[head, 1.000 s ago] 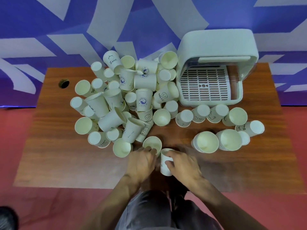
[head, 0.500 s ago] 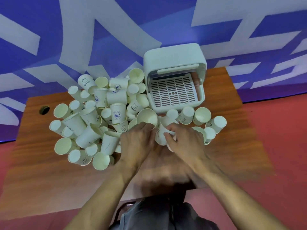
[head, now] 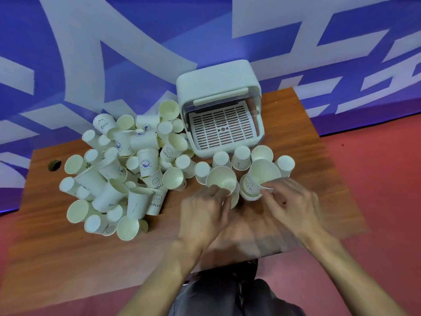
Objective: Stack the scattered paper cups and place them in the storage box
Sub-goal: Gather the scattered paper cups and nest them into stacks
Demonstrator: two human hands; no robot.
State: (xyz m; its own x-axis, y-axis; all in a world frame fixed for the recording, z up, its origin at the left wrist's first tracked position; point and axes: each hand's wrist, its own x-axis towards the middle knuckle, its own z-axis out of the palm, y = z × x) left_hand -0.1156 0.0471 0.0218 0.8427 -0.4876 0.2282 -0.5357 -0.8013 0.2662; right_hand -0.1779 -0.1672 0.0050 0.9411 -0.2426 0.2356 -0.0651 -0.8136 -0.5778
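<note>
Two bare hands work over a wooden bench, seen from above. The left grip (head: 205,208) is curled round the lower body of a white paper cup, the left cup (head: 222,179), which tilts with its open mouth up. The right grip (head: 289,201), just beside it, pinches the base end of the right cup (head: 264,175), also mouth up. The right cup seems to sit in one or two more cups beneath it, though blur makes this unclear. The two held cups are near each other but not yet nested.

Just beyond both grips stand several loose cups (head: 241,156), some of them upside down. Beyond those is the storage box (head: 216,87), white, with its front open and a slatted tray (head: 222,130) bare inside. No cups are in it. Well out to the left of the left grip lies a big heap of cups (head: 127,169), tumbled at all angles. Further left, a small round hole (head: 54,165) pierces the bench (head: 68,247).

Likely risks: thin paper walls may dent if either grip squeezes hard. The tilted mouths may meet rim against rim and jam, not slide together. Carrying a stack forward could knock the loose cups, which block the way to the box.
</note>
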